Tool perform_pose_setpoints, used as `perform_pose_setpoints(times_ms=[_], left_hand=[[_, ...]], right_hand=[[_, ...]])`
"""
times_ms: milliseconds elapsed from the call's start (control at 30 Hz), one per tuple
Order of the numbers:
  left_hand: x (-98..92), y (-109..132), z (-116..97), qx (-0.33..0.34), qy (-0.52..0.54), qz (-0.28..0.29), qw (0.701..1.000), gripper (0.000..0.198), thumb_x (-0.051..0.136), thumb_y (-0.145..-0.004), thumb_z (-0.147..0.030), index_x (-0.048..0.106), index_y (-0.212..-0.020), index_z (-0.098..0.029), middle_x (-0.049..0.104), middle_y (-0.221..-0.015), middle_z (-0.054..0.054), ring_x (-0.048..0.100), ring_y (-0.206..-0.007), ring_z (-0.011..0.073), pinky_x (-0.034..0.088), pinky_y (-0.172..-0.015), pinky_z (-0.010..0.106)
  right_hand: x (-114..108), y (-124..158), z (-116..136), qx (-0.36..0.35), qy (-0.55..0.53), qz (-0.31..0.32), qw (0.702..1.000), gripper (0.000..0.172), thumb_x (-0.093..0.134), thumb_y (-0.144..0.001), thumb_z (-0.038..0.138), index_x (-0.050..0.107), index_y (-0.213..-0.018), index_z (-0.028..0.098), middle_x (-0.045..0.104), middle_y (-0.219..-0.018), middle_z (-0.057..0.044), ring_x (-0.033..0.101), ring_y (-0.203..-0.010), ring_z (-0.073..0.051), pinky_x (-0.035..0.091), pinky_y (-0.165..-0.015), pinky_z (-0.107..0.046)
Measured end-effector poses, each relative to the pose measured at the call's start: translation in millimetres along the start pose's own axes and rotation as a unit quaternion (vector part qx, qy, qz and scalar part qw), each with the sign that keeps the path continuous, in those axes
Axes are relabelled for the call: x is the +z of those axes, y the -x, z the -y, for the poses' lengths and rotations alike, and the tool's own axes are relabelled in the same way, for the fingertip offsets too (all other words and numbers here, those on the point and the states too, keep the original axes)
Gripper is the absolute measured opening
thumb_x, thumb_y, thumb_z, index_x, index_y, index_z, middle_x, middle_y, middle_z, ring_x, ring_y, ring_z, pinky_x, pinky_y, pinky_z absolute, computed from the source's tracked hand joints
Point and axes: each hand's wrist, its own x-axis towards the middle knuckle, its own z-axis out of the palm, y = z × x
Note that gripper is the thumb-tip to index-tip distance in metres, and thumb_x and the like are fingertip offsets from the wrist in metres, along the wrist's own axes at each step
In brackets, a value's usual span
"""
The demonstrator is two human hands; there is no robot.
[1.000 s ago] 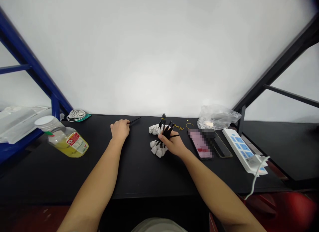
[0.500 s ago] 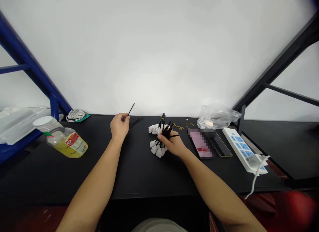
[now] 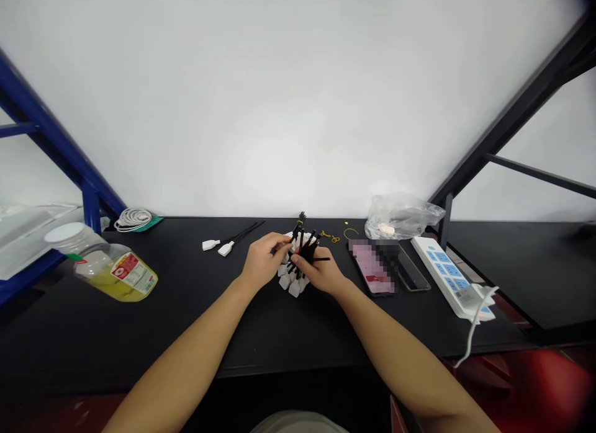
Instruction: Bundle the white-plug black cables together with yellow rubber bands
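Observation:
My right hand [image 3: 321, 270] is closed around a bundle of thin black strips [image 3: 307, 252] with blocky white ends [image 3: 294, 288], which point towards me. My left hand [image 3: 266, 258] meets the bundle from the left, its thumb and fingers pinched on a black strip. The fingers partly hide that strip's white end. Just behind the hands lies another black bunch bound with a yellow twist tie [image 3: 301, 220]. Farther left, two loose strips rest on the table, each with a white end [image 3: 226, 249].
Loose yellow twist ties [image 3: 331, 237] lie right of the bundles. Beyond them are a pink-screened phone [image 3: 372, 268], a dark phone [image 3: 412, 268], a clear plastic bag [image 3: 405, 216] and a power strip [image 3: 449, 278]. A jar of yellow liquid [image 3: 116, 275] and a coiled white cable [image 3: 133, 219] are at left.
My left hand has moved right with a black strip, from the loose strips to the bundle. Two white ends it covered now show. My right hand still holds the bundle.

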Motion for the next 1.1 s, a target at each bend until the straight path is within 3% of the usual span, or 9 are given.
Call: perform_pose_setpoints(times_ms=[233, 400, 533, 700, 767, 900, 1100], left_hand=[[0.8, 2.5, -6.2, -0.029, 0.0, 0.068, 0.997, 0.016, 0.056, -0.092, -0.026, 0.07, -0.097, -0.022, 0.073, -0.096, 0.005, 0.068, -0.091, 0.0195, 0.053, -0.084, 0.032], [1.1, 2.2, -6.7, -0.037, 0.016, 0.16, 0.986, 0.022, 0.051, -0.087, -0.016, 0.071, -0.094, -0.022, 0.07, -0.088, 0.002, 0.065, -0.082, 0.0162, 0.052, -0.078, 0.029], [-0.6, 0.6, -7.5, -0.04, 0.072, 0.177, 0.981, 0.025, 0.05, -0.083, -0.013, 0.069, -0.098, -0.02, 0.07, -0.095, 0.003, 0.065, -0.09, 0.0181, 0.051, -0.085, 0.032], [0.0, 1.9, -13.8, -0.058, 0.152, 0.244, 0.956, 0.044, 0.053, -0.074, -0.01, 0.059, -0.117, -0.019, 0.067, -0.116, 0.008, 0.063, -0.106, 0.0219, 0.05, -0.095, 0.036], [2.4, 4.4, -16.4, -0.073, 0.145, 0.255, 0.953, 0.05, 0.062, -0.072, -0.012, 0.055, -0.12, -0.019, 0.066, -0.116, 0.009, 0.063, -0.105, 0.0233, 0.051, -0.093, 0.037], [8.3, 9.0, -17.7, -0.089, 0.137, 0.246, 0.956, 0.057, 0.072, -0.071, -0.019, 0.051, -0.124, -0.02, 0.068, -0.112, 0.009, 0.065, -0.099, 0.0241, 0.053, -0.087, 0.039], [11.3, 10.1, -15.1, -0.096, 0.125, 0.236, 0.959, 0.053, 0.075, -0.071, -0.022, 0.054, -0.119, -0.021, 0.069, -0.103, 0.006, 0.067, -0.093, 0.0233, 0.054, -0.082, 0.037]], right_hand=[[-2.0, 1.7, 2.1, -0.05, 0.011, 0.066, 0.997, 0.029, 0.051, -0.098, 0.04, 0.067, -0.088, 0.019, 0.066, -0.078, -0.004, 0.059, -0.074, -0.018, 0.049, -0.073, -0.031], [1.7, 2.5, -3.0, -0.025, 0.046, 0.033, 0.998, 0.028, 0.052, -0.097, 0.04, 0.068, -0.094, 0.018, 0.07, -0.085, -0.006, 0.065, -0.079, -0.019, 0.051, -0.078, -0.032], [5.5, 3.9, -7.9, -0.018, 0.07, -0.002, 0.997, 0.028, 0.057, -0.094, 0.04, 0.066, -0.111, 0.019, 0.073, -0.099, -0.009, 0.069, -0.093, -0.024, 0.053, -0.084, -0.036], [9.4, 5.5, -14.7, -0.013, 0.059, -0.072, 0.996, 0.054, 0.063, -0.091, 0.038, 0.05, -0.14, 0.021, 0.067, -0.123, -0.013, 0.067, -0.109, -0.028, 0.052, -0.095, -0.042], [9.6, 5.7, -15.8, 0.006, 0.062, -0.089, 0.994, 0.067, 0.066, -0.088, 0.039, 0.041, -0.148, 0.021, 0.069, -0.118, -0.012, 0.069, -0.102, -0.028, 0.054, -0.091, -0.041], [6.6, 5.6, -13.3, 0.03, 0.074, -0.086, 0.993, 0.089, 0.073, -0.082, 0.042, 0.03, -0.155, 0.02, 0.069, -0.08, -0.003, 0.066, -0.067, -0.021, 0.054, -0.069, -0.034], [0.2, 7.4, -10.5, -0.021, 0.074, -0.084, 0.993, 0.097, 0.076, -0.078, 0.049, 0.027, -0.156, 0.021, 0.057, -0.062, 0.005, 0.052, -0.053, -0.015, 0.045, -0.056, -0.027]])
